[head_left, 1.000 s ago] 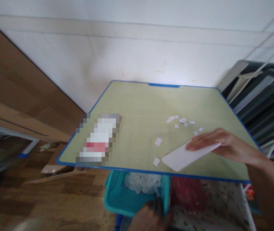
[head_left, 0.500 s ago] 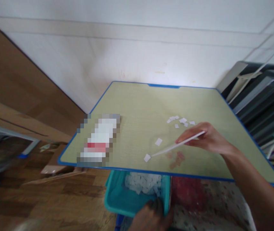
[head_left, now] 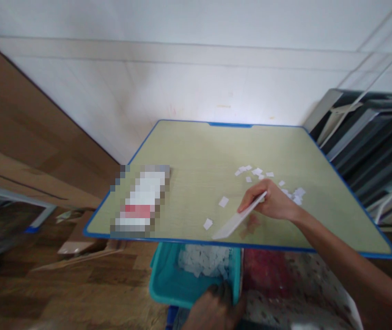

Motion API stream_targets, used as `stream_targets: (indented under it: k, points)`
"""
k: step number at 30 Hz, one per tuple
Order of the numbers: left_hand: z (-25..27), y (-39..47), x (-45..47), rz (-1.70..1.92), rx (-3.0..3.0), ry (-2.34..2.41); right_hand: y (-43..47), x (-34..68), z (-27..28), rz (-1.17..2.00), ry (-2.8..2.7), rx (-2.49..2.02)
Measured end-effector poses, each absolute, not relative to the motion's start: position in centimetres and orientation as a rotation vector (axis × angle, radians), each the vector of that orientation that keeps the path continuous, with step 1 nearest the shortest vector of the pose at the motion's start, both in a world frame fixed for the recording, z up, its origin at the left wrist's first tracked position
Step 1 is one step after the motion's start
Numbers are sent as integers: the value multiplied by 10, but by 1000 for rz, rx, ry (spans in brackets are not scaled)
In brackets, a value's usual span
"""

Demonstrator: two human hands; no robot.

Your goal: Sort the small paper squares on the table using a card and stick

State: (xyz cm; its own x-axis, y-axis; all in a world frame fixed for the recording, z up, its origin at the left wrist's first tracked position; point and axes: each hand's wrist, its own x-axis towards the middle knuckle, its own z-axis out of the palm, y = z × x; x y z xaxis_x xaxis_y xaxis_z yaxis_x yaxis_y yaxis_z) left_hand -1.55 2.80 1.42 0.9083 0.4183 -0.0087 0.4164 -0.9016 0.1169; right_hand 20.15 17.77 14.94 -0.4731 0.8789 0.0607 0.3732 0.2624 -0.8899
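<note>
A flat white card (head_left: 239, 221) is pinched in my right hand (head_left: 267, 199), tilted so that its far end is close to the tabletop near the front edge. Two small white squares lie left of the card: a nearer square (head_left: 208, 223) and a farther square (head_left: 223, 201). Beyond my fingers are several more white pieces (head_left: 257, 171), and another cluster of white pieces (head_left: 298, 195) lies right of my wrist. Below the table edge, my left hand (head_left: 216, 307) is closed over the near rim of a teal plastic tub (head_left: 168, 295). White pieces (head_left: 204, 261) are heaped inside the tub.
The pale green tabletop (head_left: 189, 146) has a blue rim and a reddish stain (head_left: 251, 224). On its left lies a pixelated white and red item (head_left: 144, 197). Cardboard (head_left: 37, 119) stands at the left, dark flat panels (head_left: 371, 133) lean at the right, and a white wall (head_left: 196, 82) is behind.
My right hand has shifted left and turned the card, showing its broad face. The card's tip has come nearer the front edge, uncovering the cluster at right. My left hand stays on the tub.
</note>
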Motion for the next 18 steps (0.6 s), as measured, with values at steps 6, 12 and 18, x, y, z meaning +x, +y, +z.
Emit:
stream_targets:
  k: [6, 12, 18]
  points:
    - [16, 29, -16, 81, 2986, 662, 172, 230, 154, 1215, -1969, -1161]
    - [20, 28, -16, 37, 2983, 669, 166, 255, 158, 1242, -1936, -1214]
    - [14, 29, -17, 49, 3010, 671, 153, 274, 172, 1150, -1834, -1306]
